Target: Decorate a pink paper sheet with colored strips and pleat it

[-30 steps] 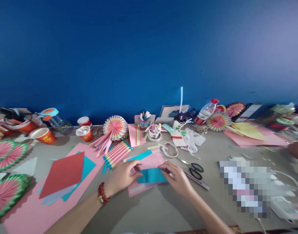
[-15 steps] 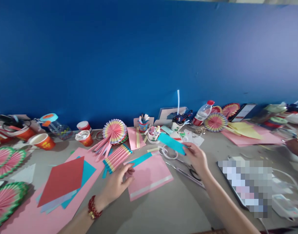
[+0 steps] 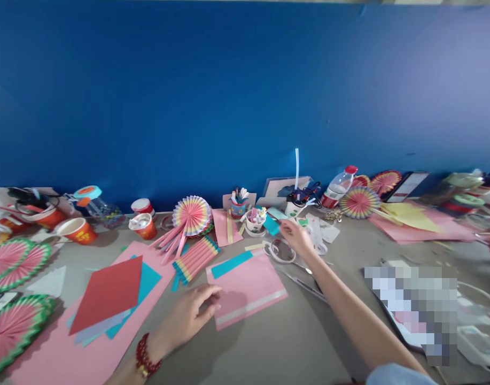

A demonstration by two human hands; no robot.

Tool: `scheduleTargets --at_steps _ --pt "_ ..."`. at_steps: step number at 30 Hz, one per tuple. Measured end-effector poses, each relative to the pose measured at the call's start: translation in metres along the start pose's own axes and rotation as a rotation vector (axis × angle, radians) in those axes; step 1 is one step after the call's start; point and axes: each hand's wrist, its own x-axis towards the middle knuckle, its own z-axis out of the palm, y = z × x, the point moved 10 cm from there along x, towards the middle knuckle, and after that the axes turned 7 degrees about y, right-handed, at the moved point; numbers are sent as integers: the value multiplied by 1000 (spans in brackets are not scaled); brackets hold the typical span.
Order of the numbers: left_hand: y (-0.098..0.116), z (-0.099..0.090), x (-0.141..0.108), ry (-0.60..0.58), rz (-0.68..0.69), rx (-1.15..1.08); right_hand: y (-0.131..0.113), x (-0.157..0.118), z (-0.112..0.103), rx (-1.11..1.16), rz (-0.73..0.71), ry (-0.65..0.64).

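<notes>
My right hand (image 3: 296, 236) reaches toward the back of the table, its fingers pinched on a blue paper piece (image 3: 271, 225) beside the small white cup of paper scraps (image 3: 255, 220). Near the front, my left hand (image 3: 192, 314) holds nothing; its fingers are loosely curved, thumb apart, at the left edge of a pink sheet (image 3: 250, 291). On that sheet lie a blue strip (image 3: 232, 264) along the top and a pale band along the bottom. A roll of tape (image 3: 282, 260) and a long-bladed cutting tool (image 3: 303, 282) lie under and beside my right forearm.
Left of my left hand are a folded striped paper piece (image 3: 196, 259) and red paper (image 3: 108, 291) on blue and pink sheets. Paper fans (image 3: 192, 215), cups (image 3: 77, 231) and a plastic bottle (image 3: 339, 187) line the blue wall. A phone-like device (image 3: 393, 315) lies right.
My right hand has moved away from me with the blue paper, down toward the scrap cup. My left hand has drawn back slightly from the blue strip on the pink sheet.
</notes>
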Motion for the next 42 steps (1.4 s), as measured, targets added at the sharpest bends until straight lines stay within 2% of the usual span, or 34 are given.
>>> scheduleTargets --at_steps 3,6,9,11,14,15,18,22,25,36,39,42 --pt "-6 -6 -3 54 14 72 -10 -14 -6 -78 -40 -78" --pt "-4 -8 -3 102 74 156 -29 -41 -12 -121 -99 -141" --pt "5 -6 0 100 162 245 -58 -82 -4 -100 -193 -292" --pt "12 -2 4 89 220 312 -86 -112 4 -86 -324 -436" --pt "17 11 12 48 302 424 -118 -137 -6 -174 -486 -411" --pt "16 17 15 34 320 467 -123 -141 -8 -188 -499 -411" --pt "10 30 24 27 331 570 -129 -150 -7 -184 -485 -470" --pt "4 44 32 4 378 587 -130 -173 8 -169 -494 -640" --pt "-1 49 37 -8 385 603 -130 -192 11 -158 -505 -716" --pt "5 43 59 32 381 621 -141 -231 -15 -63 -456 -766" --pt "10 43 51 38 362 624 -147 -233 -19 -38 -449 -774" --pt "17 48 33 -18 404 574 -142 -219 -18 -36 -433 -737"
